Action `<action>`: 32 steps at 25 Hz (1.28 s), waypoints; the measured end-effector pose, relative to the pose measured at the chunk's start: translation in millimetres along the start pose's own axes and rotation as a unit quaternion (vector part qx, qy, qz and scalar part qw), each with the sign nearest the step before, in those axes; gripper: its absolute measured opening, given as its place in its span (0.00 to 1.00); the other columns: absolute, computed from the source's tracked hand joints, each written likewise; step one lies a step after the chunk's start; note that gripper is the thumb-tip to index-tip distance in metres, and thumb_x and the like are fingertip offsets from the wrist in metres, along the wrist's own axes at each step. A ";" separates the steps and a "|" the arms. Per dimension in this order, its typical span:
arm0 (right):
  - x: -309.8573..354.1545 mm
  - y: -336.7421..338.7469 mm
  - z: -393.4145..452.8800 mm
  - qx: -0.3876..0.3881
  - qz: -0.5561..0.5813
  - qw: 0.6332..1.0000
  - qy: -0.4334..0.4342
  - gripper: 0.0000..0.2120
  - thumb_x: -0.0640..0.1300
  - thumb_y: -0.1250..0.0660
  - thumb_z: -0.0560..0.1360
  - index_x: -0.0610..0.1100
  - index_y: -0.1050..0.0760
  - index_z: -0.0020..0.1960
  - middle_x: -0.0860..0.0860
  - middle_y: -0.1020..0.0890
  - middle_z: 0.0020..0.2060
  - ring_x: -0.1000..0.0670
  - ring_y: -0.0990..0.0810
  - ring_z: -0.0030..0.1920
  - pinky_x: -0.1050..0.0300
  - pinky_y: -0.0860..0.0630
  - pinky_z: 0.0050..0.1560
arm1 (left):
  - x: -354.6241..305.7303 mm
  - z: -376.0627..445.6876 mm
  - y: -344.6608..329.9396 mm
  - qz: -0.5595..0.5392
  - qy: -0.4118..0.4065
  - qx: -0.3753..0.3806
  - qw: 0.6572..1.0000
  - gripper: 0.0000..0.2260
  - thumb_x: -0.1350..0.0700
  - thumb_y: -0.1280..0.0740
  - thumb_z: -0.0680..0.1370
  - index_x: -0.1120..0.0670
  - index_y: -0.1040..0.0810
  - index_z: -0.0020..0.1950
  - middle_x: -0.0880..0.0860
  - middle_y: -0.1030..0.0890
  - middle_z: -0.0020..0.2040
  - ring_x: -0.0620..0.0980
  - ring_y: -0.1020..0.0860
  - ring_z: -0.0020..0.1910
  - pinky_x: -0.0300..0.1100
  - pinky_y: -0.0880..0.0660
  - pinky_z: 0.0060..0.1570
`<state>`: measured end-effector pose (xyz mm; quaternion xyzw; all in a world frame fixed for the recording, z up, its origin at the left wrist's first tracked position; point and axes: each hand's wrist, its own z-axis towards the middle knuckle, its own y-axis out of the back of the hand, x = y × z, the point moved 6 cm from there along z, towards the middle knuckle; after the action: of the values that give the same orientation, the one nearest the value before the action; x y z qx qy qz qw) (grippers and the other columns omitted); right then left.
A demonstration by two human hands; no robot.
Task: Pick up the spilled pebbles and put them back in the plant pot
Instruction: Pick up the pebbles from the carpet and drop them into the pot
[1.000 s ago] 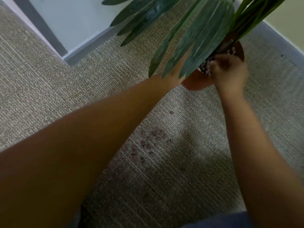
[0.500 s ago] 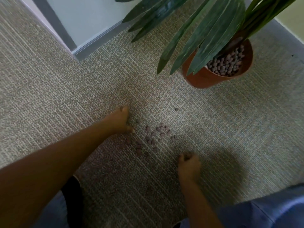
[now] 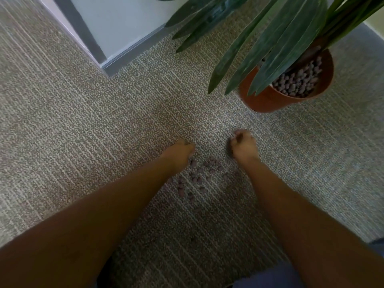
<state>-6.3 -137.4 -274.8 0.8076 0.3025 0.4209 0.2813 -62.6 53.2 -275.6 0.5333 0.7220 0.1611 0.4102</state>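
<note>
Pebbles (image 3: 196, 179) lie scattered on the carpet (image 3: 83, 121), so much is left, though the plant pot (image 3: 270, 100) already holds many; the cluster sits between both hands; left hand (image 3: 178, 155) rests curled at its edge, grip unclear; right hand (image 3: 243, 145) is closed, seemingly pinching a pebble.

An indoor room or hallway, likely an office or a home — short-looped grey-beige carpet (image 3: 104, 125) covers the floor, a pale wall (image 3: 128, 19) with a grey skirting board (image 3: 133, 51) forms a corner, and a potted plant (image 3: 276, 38) stands on the carpet.
</note>
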 end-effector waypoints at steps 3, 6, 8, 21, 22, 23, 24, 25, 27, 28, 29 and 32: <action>17.9 -4.3 10.3 0.048 -0.090 0.993 0.061 0.12 0.44 0.34 0.75 0.41 0.29 0.57 0.38 0.29 0.60 0.39 0.24 0.54 0.57 0.31 0.52 | 7.6 -4.9 3.3 -0.022 0.019 -0.016 0.999 0.10 0.64 0.43 0.77 0.61 0.30 0.57 0.65 0.32 0.63 0.63 0.26 0.50 0.50 0.27 0.47; 20.0 -9.9 7.0 0.083 -0.146 0.983 0.077 0.11 0.42 0.34 0.74 0.40 0.28 0.55 0.38 0.28 0.58 0.39 0.24 0.51 0.56 0.29 0.52 | 31.8 -23.9 -0.9 -0.026 0.049 -0.039 0.998 0.12 0.63 0.42 0.77 0.60 0.32 0.60 0.66 0.32 0.63 0.65 0.26 0.55 0.56 0.26 0.54; 18.3 -16.3 -4.3 0.100 -0.150 0.979 0.099 0.09 0.40 0.34 0.73 0.41 0.27 0.53 0.39 0.26 0.56 0.40 0.23 0.50 0.56 0.28 0.52 | 48.8 -41.1 -14.3 -0.040 0.079 -0.039 0.995 0.12 0.61 0.41 0.78 0.60 0.33 0.61 0.64 0.32 0.62 0.64 0.26 0.54 0.55 0.26 0.53; -6.7 -35.5 -51.7 0.116 -0.095 0.988 0.040 0.25 0.46 0.26 0.68 0.44 0.32 0.60 0.40 0.33 0.61 0.42 0.25 0.51 0.57 0.30 0.56 | 16.4 -37.8 -42.1 -0.135 0.059 -0.044 0.988 0.22 0.59 0.32 0.74 0.53 0.36 0.65 0.59 0.35 0.62 0.59 0.25 0.56 0.53 0.24 0.54; -1.9 -38.9 -54.1 0.121 -0.095 0.987 0.054 0.22 0.45 0.26 0.68 0.44 0.31 0.58 0.40 0.33 0.60 0.44 0.26 0.48 0.60 0.30 0.54 | 14.7 -34.3 -40.9 -0.131 0.055 -0.045 0.989 0.19 0.60 0.33 0.74 0.54 0.34 0.62 0.59 0.34 0.61 0.60 0.25 0.55 0.52 0.25 0.54; 3.2 -42.4 -56.7 0.126 -0.099 0.985 0.070 0.19 0.44 0.27 0.69 0.44 0.29 0.56 0.41 0.32 0.59 0.46 0.26 0.45 0.61 0.31 0.53 | 14.0 -31.8 -39.5 -0.132 0.054 -0.048 0.989 0.15 0.60 0.33 0.73 0.56 0.32 0.58 0.59 0.34 0.59 0.60 0.25 0.54 0.52 0.25 0.54; 7.7 -46.2 -58.8 0.131 -0.105 0.982 0.085 0.17 0.44 0.27 0.70 0.44 0.29 0.55 0.42 0.32 0.58 0.47 0.27 0.43 0.61 0.31 0.52 | 13.9 -29.9 -38.5 -0.139 0.056 -0.052 0.987 0.11 0.62 0.34 0.73 0.56 0.31 0.53 0.60 0.33 0.58 0.60 0.25 0.52 0.52 0.25 0.53; 11.6 -49.9 -60.6 0.137 -0.112 0.979 0.101 0.15 0.43 0.28 0.70 0.44 0.28 0.53 0.43 0.32 0.57 0.48 0.27 0.42 0.62 0.31 0.51 | 14.0 -29.0 -37.8 -0.148 0.059 -0.056 0.986 0.07 0.64 0.36 0.73 0.56 0.31 0.49 0.60 0.33 0.56 0.60 0.25 0.50 0.52 0.24 0.52; 17.3 -57.0 -61.9 0.150 -0.129 0.972 0.130 0.11 0.43 0.28 0.70 0.44 0.27 0.50 0.45 0.32 0.54 0.49 0.28 0.42 0.61 0.30 0.50 | 13.1 -27.5 -36.4 -0.164 0.057 -0.068 0.982 0.07 0.67 0.38 0.73 0.55 0.31 0.43 0.61 0.32 0.56 0.59 0.24 0.46 0.53 0.24 0.50; 19.3 -59.5 -61.1 0.157 -0.137 0.968 0.140 0.09 0.43 0.29 0.70 0.44 0.26 0.48 0.46 0.32 0.52 0.48 0.28 0.41 0.62 0.31 0.48 | 12.5 -27.1 -35.7 -0.170 0.057 -0.070 0.981 0.08 0.67 0.38 0.72 0.54 0.31 0.42 0.61 0.32 0.56 0.58 0.24 0.45 0.52 0.24 0.50; 20.9 -60.6 -59.8 0.162 -0.143 0.965 0.146 0.08 0.43 0.29 0.70 0.44 0.25 0.46 0.46 0.31 0.50 0.48 0.27 0.41 0.62 0.32 0.47 | 13.3 -26.2 -35.2 -0.173 0.059 -0.070 0.981 0.09 0.68 0.38 0.72 0.54 0.31 0.41 0.61 0.32 0.57 0.57 0.25 0.44 0.50 0.24 0.49; 21.4 -59.4 -51.0 0.175 -0.131 0.965 0.143 0.04 0.39 0.29 0.70 0.42 0.20 0.45 0.42 0.20 0.47 0.47 0.22 0.41 0.64 0.31 0.40 | 13.4 -23.3 -31.5 -0.178 0.049 -0.068 0.980 0.10 0.67 0.36 0.71 0.53 0.31 0.41 0.62 0.29 0.56 0.53 0.28 0.46 0.44 0.28 0.49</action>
<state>-54.7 -72.6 -281.2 0.7291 0.5118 0.4317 0.1418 -101.8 58.2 -288.1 0.3587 0.8118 0.1599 0.4321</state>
